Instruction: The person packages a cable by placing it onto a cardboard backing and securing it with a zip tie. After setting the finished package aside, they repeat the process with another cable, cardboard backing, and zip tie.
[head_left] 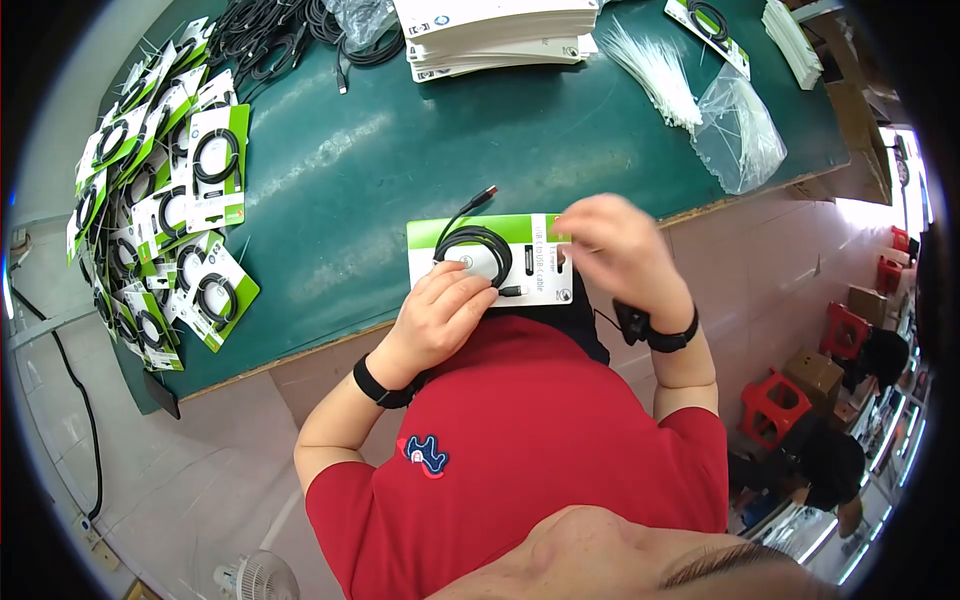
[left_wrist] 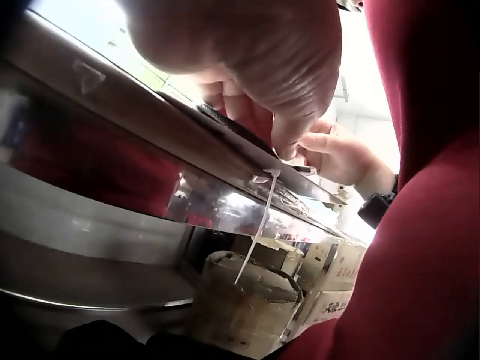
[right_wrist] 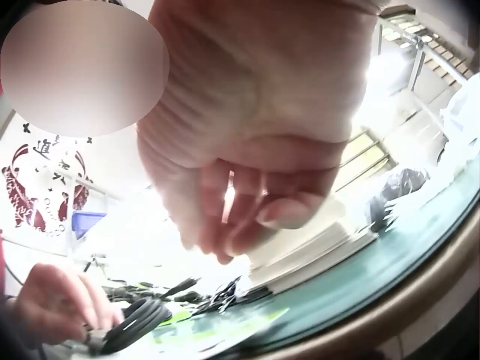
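Note:
A white and green printed card [head_left: 548, 284] lies at the table's near edge, in front of the red shirt. On it sits a coiled black USB cable [head_left: 503, 262], one plug pointing up past the card's top edge, the other lying near its bottom. My left hand [head_left: 440, 315] holds the coil against the card at its lower left. Over the card's right end hovers my right hand [head_left: 620, 250], blurred, its fingers loosely bent and nothing visible in them. In the left wrist view a thin white cable tie [left_wrist: 259, 229] hangs below the card.
Many carded cables [head_left: 215, 165] are heaped on the left of the green table [head_left: 330, 220]. Loose black cables [head_left: 265, 40] lie at the back, beside a stack of cards [head_left: 500, 45]. White cable ties [head_left: 650, 75] and a clear plastic bag [head_left: 740, 135] lie at the back right.

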